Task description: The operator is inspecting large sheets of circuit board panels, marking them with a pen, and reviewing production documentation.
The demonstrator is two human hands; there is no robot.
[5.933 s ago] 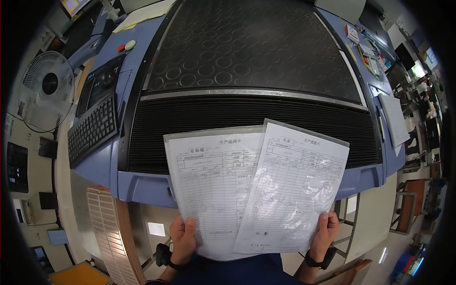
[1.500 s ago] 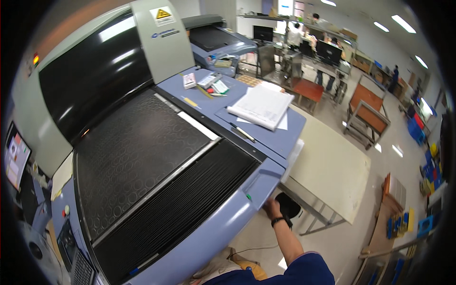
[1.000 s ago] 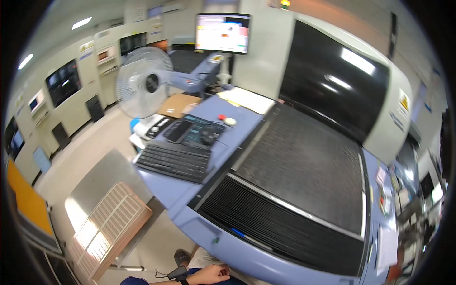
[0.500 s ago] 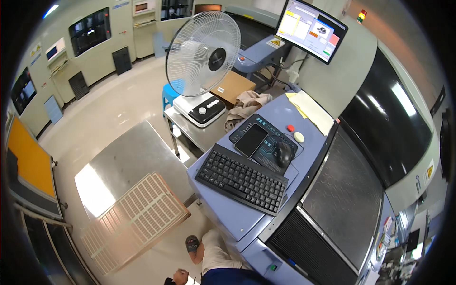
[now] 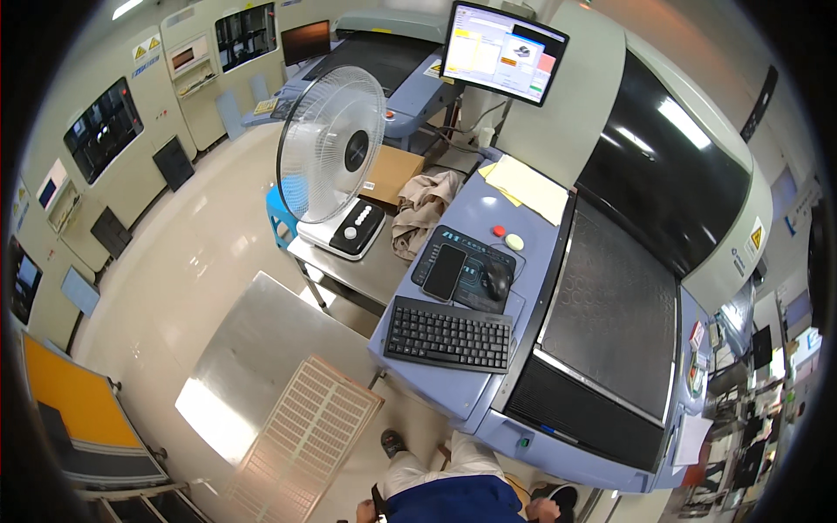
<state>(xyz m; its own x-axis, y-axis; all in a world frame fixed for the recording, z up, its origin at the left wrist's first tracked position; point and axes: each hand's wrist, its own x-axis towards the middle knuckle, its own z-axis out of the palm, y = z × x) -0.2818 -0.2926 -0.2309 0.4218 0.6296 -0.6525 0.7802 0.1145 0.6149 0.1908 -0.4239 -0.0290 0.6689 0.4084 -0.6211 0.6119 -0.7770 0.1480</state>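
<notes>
At the bottom edge, my left hand (image 5: 366, 512) hangs low beside my leg, its fingers curled in with nothing seen in them. A narrow dark object (image 5: 378, 499) lies right by it. My right hand (image 5: 542, 511) is low on the other side, partly cut off by the edge, fingers curled and nothing visible in them. Both hands are well below the blue machine console. On that console lie a black keyboard (image 5: 448, 335), a dark phone (image 5: 445, 271) and a black mouse (image 5: 498, 280) on a patterned mouse pad (image 5: 472, 281).
A metal table (image 5: 253, 331) stands at left, with a copper-coloured slotted panel (image 5: 305, 436) near it. A white fan (image 5: 336, 148) and a crumpled cloth (image 5: 425, 209) sit on a low trolley. Beyond are a monitor (image 5: 504, 54), yellow paper (image 5: 527, 189) and the dark-covered machine (image 5: 667, 174).
The view has turned and shifted, so console and panel lie further right. My right hand has come into view at the bottom. Things on the console look unmoved.
</notes>
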